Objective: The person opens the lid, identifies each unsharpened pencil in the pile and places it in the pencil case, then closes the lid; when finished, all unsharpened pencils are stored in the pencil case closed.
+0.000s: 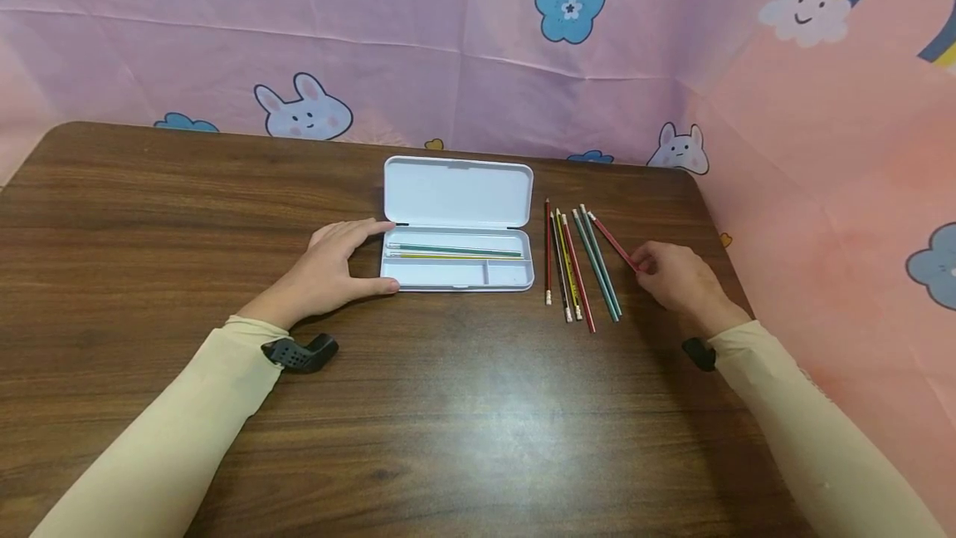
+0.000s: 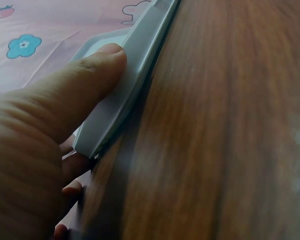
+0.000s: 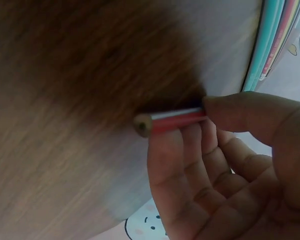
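Observation:
A white pencil case (image 1: 458,193) stands open with its lid tipped back. Inside its long rear compartment lie a green pencil (image 1: 463,250) and a yellow pencil (image 1: 448,256). My left hand (image 1: 329,260) holds the case's left end, thumb on the front wall and index finger by the hinge side. At the right, my right hand (image 1: 678,279) pinches a red pencil (image 1: 614,242) near its lower end between thumb and fingers. The right wrist view shows the pencil's flat, unsharpened end (image 3: 142,125) sticking out past the fingers.
Between the case and my right hand lies a loose row of pencils: a dark red one (image 1: 548,251), yellow-and-black ones (image 1: 568,264), another red one (image 1: 579,276) and two teal ones (image 1: 600,264). All are on the brown wooden table (image 1: 448,405), with a patterned cloth (image 1: 418,40) behind.

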